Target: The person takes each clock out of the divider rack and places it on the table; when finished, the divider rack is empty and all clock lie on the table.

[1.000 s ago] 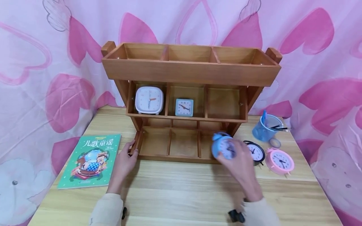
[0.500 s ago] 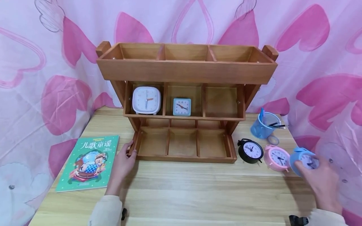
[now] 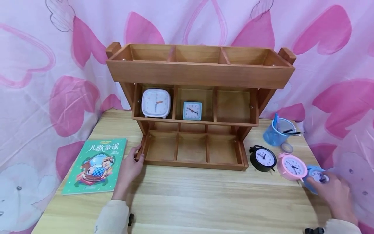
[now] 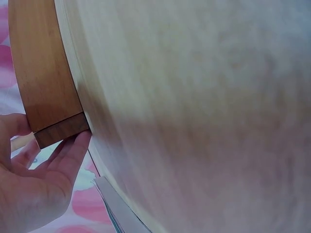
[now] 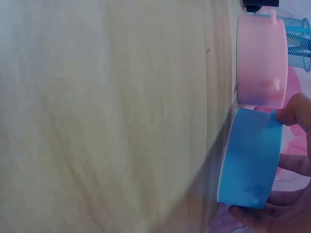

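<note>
At the desk's right edge my right hand point(image 3: 334, 191) grips a blue alarm clock point(image 3: 313, 178), its thumb and fingers around the casing. In the right wrist view the blue casing point(image 5: 250, 158) stands tilted beside the pink alarm clock point(image 5: 262, 60), close to it or touching. A black alarm clock point(image 3: 263, 158) is left of the pink one. My left hand point(image 3: 130, 169) holds the left end of the wooden shelf's point(image 3: 195, 165) bottom tier; its thumb and fingers straddle the corner point(image 4: 63, 130) in the left wrist view.
On the shelf's middle tier are a white clock point(image 3: 156, 103) and a small light-blue square clock point(image 3: 192, 110). A green children's book point(image 3: 94, 165) lies at left. Behind the alarm clocks are a blue mesh pen cup point(image 3: 274, 135) and a tape roll point(image 3: 287, 148). A pink curtain hangs behind.
My right hand has carried the blue alarm clock away from the shelf's bottom right compartment, rightward past the pink clock, then slightly down toward the desk. My left hand stays on the shelf.
</note>
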Demonstrator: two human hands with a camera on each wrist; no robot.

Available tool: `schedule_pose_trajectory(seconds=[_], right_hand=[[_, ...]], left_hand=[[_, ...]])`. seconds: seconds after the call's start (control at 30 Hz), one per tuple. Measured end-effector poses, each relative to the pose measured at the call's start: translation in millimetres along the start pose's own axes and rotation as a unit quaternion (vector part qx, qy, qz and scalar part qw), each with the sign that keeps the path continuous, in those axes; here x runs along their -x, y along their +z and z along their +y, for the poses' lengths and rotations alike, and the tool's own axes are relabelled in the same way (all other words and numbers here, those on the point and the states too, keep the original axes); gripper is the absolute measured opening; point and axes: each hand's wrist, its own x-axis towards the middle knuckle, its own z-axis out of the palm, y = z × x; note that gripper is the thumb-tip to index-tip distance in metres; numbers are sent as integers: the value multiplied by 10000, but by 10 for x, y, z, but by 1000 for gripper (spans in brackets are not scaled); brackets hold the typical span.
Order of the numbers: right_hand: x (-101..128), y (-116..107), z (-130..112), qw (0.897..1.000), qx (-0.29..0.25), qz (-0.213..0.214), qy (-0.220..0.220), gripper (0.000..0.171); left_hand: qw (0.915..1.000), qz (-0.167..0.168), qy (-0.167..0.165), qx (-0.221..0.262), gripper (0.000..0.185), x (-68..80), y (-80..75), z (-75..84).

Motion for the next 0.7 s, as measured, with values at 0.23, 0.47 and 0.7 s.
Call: schedule_pose_trajectory(seconds=[0.23, 0.47, 0.7], right_hand=[[259, -151, -525, 9846, -719, 1257, -983, 61], [661, -309, -1912, 8550, -2343, 2329, -3998, 29], [808, -362, -3145, 7916, -2077, 1794, -5459, 30]], left_hand=[[9999, -59, -55, 67, 51, 4, -12, 23], [9998, -74, -133, 138, 51, -8, -7, 21], [9999, -40, -93, 95, 51, -16, 18, 8]])
